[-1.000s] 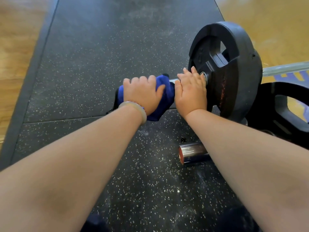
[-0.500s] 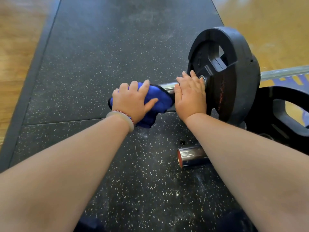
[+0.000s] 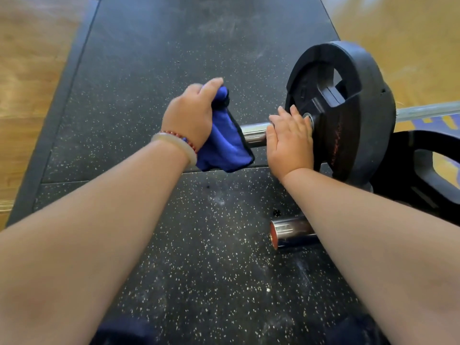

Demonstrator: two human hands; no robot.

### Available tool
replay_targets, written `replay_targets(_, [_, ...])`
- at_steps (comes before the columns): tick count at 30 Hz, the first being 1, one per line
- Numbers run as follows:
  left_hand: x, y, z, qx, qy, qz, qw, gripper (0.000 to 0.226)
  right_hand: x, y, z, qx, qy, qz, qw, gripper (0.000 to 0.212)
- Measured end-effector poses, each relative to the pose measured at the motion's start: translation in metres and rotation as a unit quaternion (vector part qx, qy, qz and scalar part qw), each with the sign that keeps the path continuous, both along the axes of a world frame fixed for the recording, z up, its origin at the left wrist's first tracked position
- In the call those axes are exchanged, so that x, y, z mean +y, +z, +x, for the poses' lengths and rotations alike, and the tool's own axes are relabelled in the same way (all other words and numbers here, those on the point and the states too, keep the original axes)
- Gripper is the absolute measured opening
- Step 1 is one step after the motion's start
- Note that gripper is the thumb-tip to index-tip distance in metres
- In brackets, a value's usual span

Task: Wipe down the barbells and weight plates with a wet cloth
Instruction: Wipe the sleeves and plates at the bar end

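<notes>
Lifting off the bar, the blue cloth (image 3: 225, 148) no longer wraps the barbell sleeve (image 3: 254, 134) as it did 0.5 s ago. It is now up and to the left of the sleeve end, and bare chrome shows where it was. The left hand (image 3: 191, 115) has risen w/ it; the hand is motion-blurred. Its grip is closed on the cloth's upper part, thumb over the top, and the rest hangs down below the wrist. The lower fold overlaps the sleeve tip in view; can't tell if they touch. The right hand (image 3: 291, 143) hasn't moved vs. before: palm down on the sleeve, fingers fairly straight, tips reaching the hub of the weight plate (image 3: 348, 108), grip holding nothing.

The plate stands upright on the bar, black w/ cut-out handles; the shaft runs on to the right past it. A second plate (image 3: 423, 170) sits just behind and to the right, partly hidden by the first. Nearer the person, a second bar end (image 3: 288, 232) lies on the rubber mat (image 3: 149, 70), half covered by the right forearm. Bracelets (image 3: 178, 145) ring the left wrist. Wood floor (image 3: 37, 58) flanks the mat on both sides.
</notes>
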State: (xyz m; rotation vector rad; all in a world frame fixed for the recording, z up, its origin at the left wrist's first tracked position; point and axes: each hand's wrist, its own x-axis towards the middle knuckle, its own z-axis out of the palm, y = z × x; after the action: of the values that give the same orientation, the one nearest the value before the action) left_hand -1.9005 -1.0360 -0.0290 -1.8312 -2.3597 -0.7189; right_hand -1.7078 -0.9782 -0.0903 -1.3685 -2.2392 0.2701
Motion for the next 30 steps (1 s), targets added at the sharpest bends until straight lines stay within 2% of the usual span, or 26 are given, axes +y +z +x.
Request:
replay_targets(2, [0.01,0.005,0.004,0.015,-0.033,0.021,0.999,0.045,0.0,0.0,-0.001,-0.002,-0.006,-0.002,1.0,0.044])
replay_targets(4, [0.011,-0.004,0.014,0.023,-0.069,-0.045,0.996,0.042,0.0,0.0,-0.001,0.0,-0.01,-0.001,1.0,0.046])
replay_targets(7, [-0.011,-0.038,0.034,0.099,-0.086,-0.161,0.978,0.064,0.0,-0.001,0.0,0.004,-0.006,0.005,1.0,0.046])
replay_targets(8, [-0.018,-0.046,0.037,0.122,-0.089,-0.161,0.975,0.069,-0.001,-0.002,0.0,0.002,-0.005,0.01,1.0,0.045])
replay_targets(11, [-0.015,-0.049,0.033,0.152,-0.102,-0.114,0.976,0.063,0.0,-0.003,0.0,-0.006,-0.01,0.015,1.0,0.043])
replay_targets(13, [-0.01,-0.047,0.025,0.152,-0.022,-0.124,0.98,0.056,-0.001,-0.003,0.0,-0.003,-0.011,0.011,1.0,0.044])
replay_targets(15, [-0.008,-0.041,0.023,0.099,0.1,-0.158,0.977,0.049,-0.001,-0.002,-0.001,0.0,-0.008,0.008,1.0,0.045])
replay_targets(16, [-0.008,-0.041,0.027,0.099,0.125,-0.164,0.973,0.051,-0.001,-0.003,-0.001,0.0,-0.007,0.006,1.0,0.045])
replay_targets(18, [-0.011,-0.044,0.039,0.145,0.104,-0.143,0.973,0.052,-0.001,-0.003,-0.002,0.001,-0.01,0.003,1.0,0.044])
replay_targets(21, [-0.017,-0.061,0.05,0.188,0.007,-0.11,0.976,0.05,-0.002,-0.001,-0.001,0.004,-0.013,0.004,1.0,0.046])
replay_targets(25, [-0.016,-0.072,0.04,0.275,-0.044,-0.086,0.957,0.057,0.0,0.0,0.004,0.001,0.007,0.005,1.0,0.047])
replay_targets(27, [-0.018,-0.058,0.028,0.263,-0.032,-0.115,0.957,0.062,0.0,0.002,0.005,-0.001,0.012,-0.003,1.0,0.048])
replay_targets(30, [-0.02,-0.042,0.018,0.159,0.026,-0.213,0.964,0.073,0.0,0.004,0.004,-0.002,0.012,-0.014,1.0,0.048])
